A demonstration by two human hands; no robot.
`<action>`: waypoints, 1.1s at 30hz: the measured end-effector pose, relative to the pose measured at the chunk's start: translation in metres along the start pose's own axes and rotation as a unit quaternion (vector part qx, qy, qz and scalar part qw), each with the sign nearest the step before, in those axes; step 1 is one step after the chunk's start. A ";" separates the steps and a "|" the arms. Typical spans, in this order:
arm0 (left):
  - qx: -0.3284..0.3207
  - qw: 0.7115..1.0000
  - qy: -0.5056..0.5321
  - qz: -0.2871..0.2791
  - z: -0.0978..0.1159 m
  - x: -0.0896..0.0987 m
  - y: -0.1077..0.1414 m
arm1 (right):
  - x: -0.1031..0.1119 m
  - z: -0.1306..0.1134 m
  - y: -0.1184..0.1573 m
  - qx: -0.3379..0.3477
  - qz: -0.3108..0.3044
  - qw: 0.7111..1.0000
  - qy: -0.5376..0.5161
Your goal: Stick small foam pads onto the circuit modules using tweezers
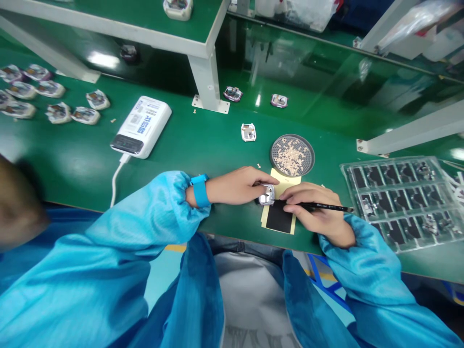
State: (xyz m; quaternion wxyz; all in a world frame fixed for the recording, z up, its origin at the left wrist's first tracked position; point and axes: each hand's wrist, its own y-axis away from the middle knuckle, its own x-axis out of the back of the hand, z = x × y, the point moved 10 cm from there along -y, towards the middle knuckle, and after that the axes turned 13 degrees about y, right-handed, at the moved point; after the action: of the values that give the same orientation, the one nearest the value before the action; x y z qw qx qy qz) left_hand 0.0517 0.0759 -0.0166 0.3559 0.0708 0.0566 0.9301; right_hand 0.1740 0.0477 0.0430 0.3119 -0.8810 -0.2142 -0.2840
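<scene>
Blue sleeves (pixel 145 212) fill the near part of my view, on the near side of the round grey dish (pixel 274 163), which I take as my landmark for everything else. Just to the near left of that dish is the small white case (pixel 267 194) being worked on, over a yellow paper (pixel 286 181) that runs out from the dish's near edge. I see the left hand (pixel 237 186) pinning the case with its thumb and fingers. Nearer to me than the dish, the right hand (pixel 317 205) pinches a thin black stick (pixel 331 207) aimed toward the case; whether it is a pen or tweezers I cannot tell from here. A black sheet (pixel 279 220) lies on the paper, farther from the dish than the case.

I judge the step in hand to be fine work on the case. The next move seems to call for a steady left hold and a small, light motion of the tip. The tip is too small to read, so I cannot say whether it carries one of the pale bits (pixel 290 157) that lie in the dish.
</scene>
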 end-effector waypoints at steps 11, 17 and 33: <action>0.085 0.931 0.351 0.043 -0.017 -0.008 0.003 | 0.025 0.063 0.030 -0.296 0.266 0.909 -0.120; 0.067 0.961 0.256 0.080 -0.020 -0.010 0.004 | 0.004 0.079 0.057 -0.427 0.228 0.824 -0.293; 0.042 0.972 0.217 0.078 -0.007 -0.007 0.007 | 0.158 0.112 0.153 -0.502 -0.036 0.772 0.387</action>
State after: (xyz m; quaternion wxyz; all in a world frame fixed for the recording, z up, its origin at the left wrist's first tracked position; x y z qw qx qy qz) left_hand 0.0508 0.0659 -0.0229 0.2580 -0.1132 0.1658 0.9450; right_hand 0.4183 0.0458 0.0058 -0.1287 -0.7193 0.0665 -0.6794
